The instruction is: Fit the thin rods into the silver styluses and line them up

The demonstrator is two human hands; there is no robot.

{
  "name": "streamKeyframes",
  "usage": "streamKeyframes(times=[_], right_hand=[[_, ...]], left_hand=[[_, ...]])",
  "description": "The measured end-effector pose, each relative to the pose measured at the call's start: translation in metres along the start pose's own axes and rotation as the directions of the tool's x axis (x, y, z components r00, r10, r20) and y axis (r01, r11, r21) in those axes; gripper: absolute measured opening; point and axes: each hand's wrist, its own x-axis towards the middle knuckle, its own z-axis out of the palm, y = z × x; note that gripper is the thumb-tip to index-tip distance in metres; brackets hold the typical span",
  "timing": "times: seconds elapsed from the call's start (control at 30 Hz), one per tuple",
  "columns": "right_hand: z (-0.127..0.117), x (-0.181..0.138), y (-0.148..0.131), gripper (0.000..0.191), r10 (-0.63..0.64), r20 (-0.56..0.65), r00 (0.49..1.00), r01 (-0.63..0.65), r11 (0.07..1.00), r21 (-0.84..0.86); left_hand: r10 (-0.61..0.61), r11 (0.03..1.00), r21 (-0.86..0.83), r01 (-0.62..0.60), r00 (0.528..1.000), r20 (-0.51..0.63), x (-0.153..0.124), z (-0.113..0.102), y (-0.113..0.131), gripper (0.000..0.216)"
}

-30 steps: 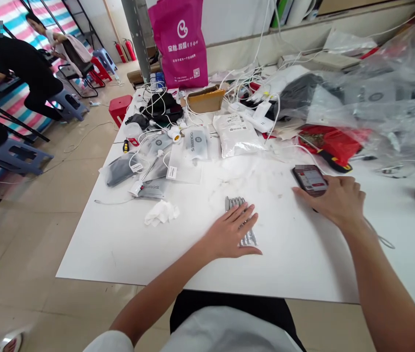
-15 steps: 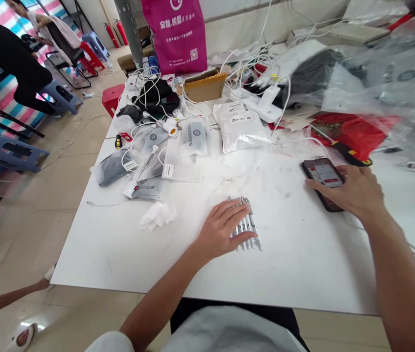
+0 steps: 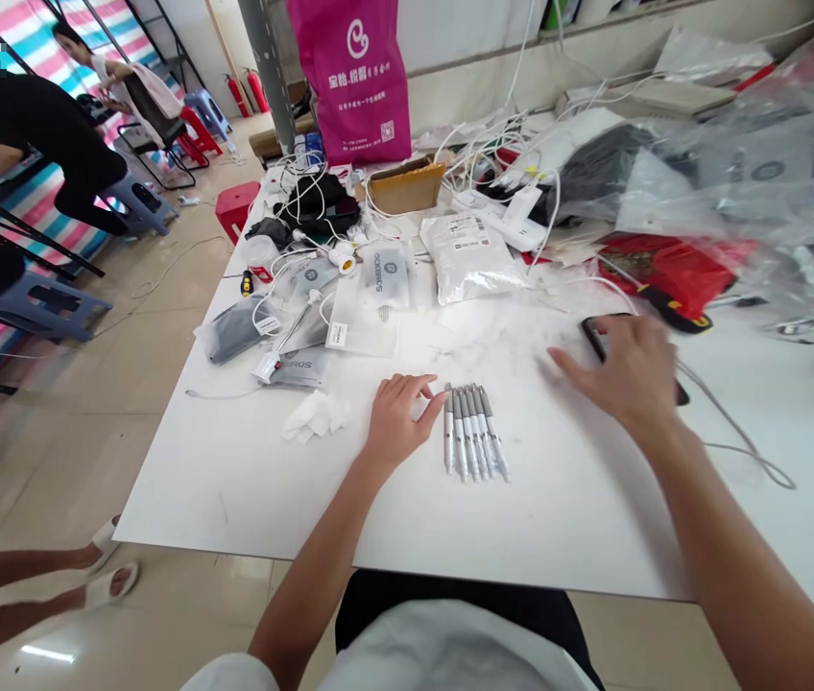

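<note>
Several grey-and-white pens [image 3: 474, 434] lie side by side in a row on the white table [image 3: 407, 528]. At the left end of the row is my left hand [image 3: 399, 417], its thumb and forefinger apart and the thumb tip close to the leftmost pen. Whether the thumb touches that pen is hard to tell. My right hand [image 3: 627, 379], smeared by motion, hovers with thumb and fingers spread in front of a dark phone [image 3: 596, 338]. The hand covers most of the phone, which lies on the table.
Behind the pens are bagged grey pouches [image 3: 238, 326], a white parcel [image 3: 471, 259], a cardboard box [image 3: 405, 186] and tangled white cables. A screwdriver [image 3: 677, 309] rests near red cloth at right. Crumpled tissue [image 3: 315, 416] lies left. Other people sit at far left.
My left hand has moved left off the pens, uncovering them. My right hand has come off the phone and shifted left. The view has tilted slightly.
</note>
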Motion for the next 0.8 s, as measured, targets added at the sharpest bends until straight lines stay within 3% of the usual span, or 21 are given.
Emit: streamKeyframes(times=[0.1, 0.27, 0.47, 0.63, 0.8], right_hand=[[0.016, -0.001, -0.033, 0.055, -0.181, 0.005, 0.984, 0.178, 0.971, 0.157], [0.035, -0.008, -0.057, 0.033, -0.259, -0.015, 0.966, 0.256, 0.938, 0.235], [0.036, -0.014, -0.052, 0.030, -0.250, 0.020, 0.968, 0.237, 0.937, 0.256], [0.033, -0.014, -0.053, 0.029, -0.248, 0.057, 0.967, 0.224, 0.937, 0.269], [0.031, -0.014, -0.054, 0.027, -0.235, 0.081, 0.969, 0.204, 0.938, 0.280]], left_hand=[[0.004, 0.999, 0.049, -0.007, 0.998, 0.067, -0.002, 0.001, -0.002, 0.026], [0.037, 0.995, 0.089, -0.055, 0.981, 0.190, -0.006, 0.005, 0.003, 0.024], [0.047, 0.993, 0.098, -0.072, 0.970, 0.237, -0.007, 0.007, 0.010, 0.023], [-0.053, 0.987, 0.158, 0.018, 0.975, 0.217, -0.005, 0.005, 0.009, 0.032], [-0.146, 0.980, 0.158, 0.119, 0.974, 0.175, -0.005, 0.005, 0.007, 0.028]])
